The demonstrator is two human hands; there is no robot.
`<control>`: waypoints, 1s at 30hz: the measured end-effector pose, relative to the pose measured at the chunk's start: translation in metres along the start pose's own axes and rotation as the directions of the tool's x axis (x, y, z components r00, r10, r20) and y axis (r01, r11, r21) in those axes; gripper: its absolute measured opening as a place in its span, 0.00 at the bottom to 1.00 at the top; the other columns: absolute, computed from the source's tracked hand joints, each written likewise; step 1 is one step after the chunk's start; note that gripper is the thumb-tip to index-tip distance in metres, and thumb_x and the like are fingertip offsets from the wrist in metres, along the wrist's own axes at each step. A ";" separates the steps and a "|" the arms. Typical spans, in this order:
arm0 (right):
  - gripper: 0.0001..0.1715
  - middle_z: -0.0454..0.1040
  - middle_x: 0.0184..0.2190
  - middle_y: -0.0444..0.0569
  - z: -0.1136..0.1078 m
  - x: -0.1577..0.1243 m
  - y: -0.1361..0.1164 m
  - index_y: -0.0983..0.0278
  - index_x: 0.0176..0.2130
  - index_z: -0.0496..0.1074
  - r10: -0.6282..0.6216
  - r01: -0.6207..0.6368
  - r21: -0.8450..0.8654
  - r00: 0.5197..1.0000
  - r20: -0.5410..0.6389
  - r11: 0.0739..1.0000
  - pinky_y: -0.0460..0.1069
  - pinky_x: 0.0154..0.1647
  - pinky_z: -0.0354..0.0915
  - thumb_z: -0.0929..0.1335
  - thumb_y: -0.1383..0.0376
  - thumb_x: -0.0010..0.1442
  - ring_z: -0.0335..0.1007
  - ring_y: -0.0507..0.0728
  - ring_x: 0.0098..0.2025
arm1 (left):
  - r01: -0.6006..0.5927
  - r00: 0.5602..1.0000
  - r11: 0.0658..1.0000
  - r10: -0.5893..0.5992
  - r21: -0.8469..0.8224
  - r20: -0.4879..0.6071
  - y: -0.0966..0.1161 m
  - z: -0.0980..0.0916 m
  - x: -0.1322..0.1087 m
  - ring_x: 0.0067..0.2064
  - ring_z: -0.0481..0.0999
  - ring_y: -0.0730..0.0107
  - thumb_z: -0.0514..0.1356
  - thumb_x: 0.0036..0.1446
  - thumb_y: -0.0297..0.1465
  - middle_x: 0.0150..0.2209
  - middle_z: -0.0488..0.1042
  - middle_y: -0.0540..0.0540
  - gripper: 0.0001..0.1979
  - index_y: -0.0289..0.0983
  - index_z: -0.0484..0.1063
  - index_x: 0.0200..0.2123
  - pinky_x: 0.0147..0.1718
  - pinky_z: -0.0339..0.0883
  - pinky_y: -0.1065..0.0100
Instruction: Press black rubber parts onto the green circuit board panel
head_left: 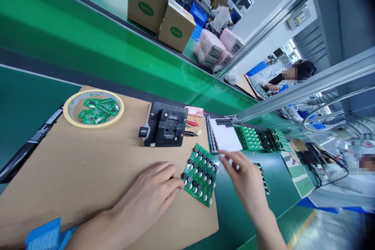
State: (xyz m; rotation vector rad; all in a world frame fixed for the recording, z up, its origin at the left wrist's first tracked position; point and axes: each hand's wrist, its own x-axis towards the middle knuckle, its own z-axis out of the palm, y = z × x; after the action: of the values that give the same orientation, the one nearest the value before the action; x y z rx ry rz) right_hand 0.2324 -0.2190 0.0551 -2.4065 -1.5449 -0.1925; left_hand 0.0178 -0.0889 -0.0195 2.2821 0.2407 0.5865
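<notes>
Circuit board (200, 174), black-studded, touched at its near edge by left hand (149, 189), fingers pressed together; right hand (243, 177) just beside it, fingertips drawn close, any pinched item too small to tell. Beneath: cardboard sheet (58, 172). Beyond: black test fixture (164, 124), green conveyor belt (117, 62), cartons (148, 4), seated co-worker (271, 74).

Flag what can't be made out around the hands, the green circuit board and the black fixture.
Head view:
Green rectangular circuit board: the edge at the left hand is hidden by its fingertips.
Right hand: fingertips too blurred to tell whether they pinch anything.
Black plastic test fixture: lettering along its top too small to read.
Blue flat sheet: cut off by the bottom edge, full shape unknown.
</notes>
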 end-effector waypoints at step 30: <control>0.25 0.76 0.32 0.50 0.032 0.035 0.053 0.64 0.36 0.76 0.298 -0.200 0.387 0.931 -0.212 0.900 0.49 0.27 0.70 0.66 0.45 0.62 0.70 0.55 0.27 | 0.007 1.000 0.999 -0.008 -0.041 -0.013 0.002 -0.007 0.005 0.34 0.71 0.70 0.57 0.62 0.19 0.32 0.69 0.51 0.10 0.39 0.73 0.33 0.33 0.61 0.69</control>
State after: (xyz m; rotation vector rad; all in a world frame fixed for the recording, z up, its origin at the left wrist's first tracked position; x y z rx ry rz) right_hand 0.2940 -0.1997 0.0248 -2.1551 -1.0338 -0.1564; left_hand 0.0183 -0.0838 -0.0122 2.2376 0.2409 0.5971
